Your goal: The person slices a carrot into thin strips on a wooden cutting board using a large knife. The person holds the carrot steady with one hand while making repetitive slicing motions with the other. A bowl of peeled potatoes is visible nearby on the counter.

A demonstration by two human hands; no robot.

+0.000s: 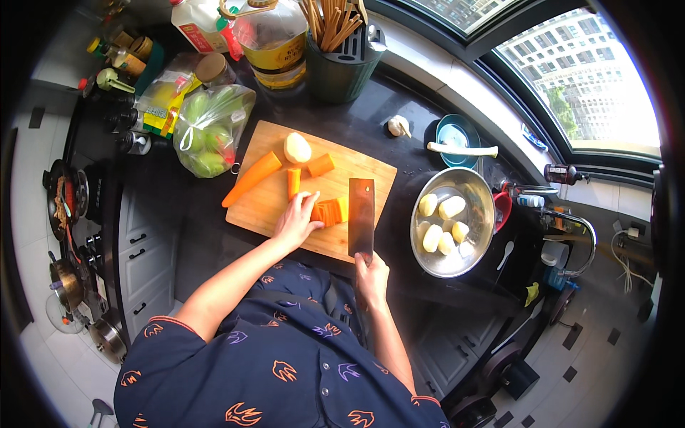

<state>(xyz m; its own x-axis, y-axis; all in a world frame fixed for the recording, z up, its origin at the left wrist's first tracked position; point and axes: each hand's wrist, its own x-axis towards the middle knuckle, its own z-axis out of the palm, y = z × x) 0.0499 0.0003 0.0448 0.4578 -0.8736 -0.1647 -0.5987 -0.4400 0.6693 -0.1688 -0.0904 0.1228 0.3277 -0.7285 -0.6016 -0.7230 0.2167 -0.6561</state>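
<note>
My right hand (372, 278) is wrapped around the handle of a cleaver (362, 217), whose broad blade points away from me. The blade sits just right of a row of cut carrot slices (328, 212) on the wooden cutting board (264, 214). Against the left end of those slices, my left hand (295, 222) grips with its thumb and fingertips. A long carrot piece (253, 177) lies at the board's left side. Two shorter carrot chunks, one upright-lying stick (294, 182) and one block (321, 165), are beside a peeled potato (297, 148) toward the far edge.
A steel bowl (477, 253) of peeled potatoes (451, 207) stands to the right, near the sink faucet (591, 246). Behind are a garlic bulb (399, 126), a blue bowl (457, 130), a utensil holder (335, 75), an oil jug (275, 53) and a bag of green vegetables (210, 132).
</note>
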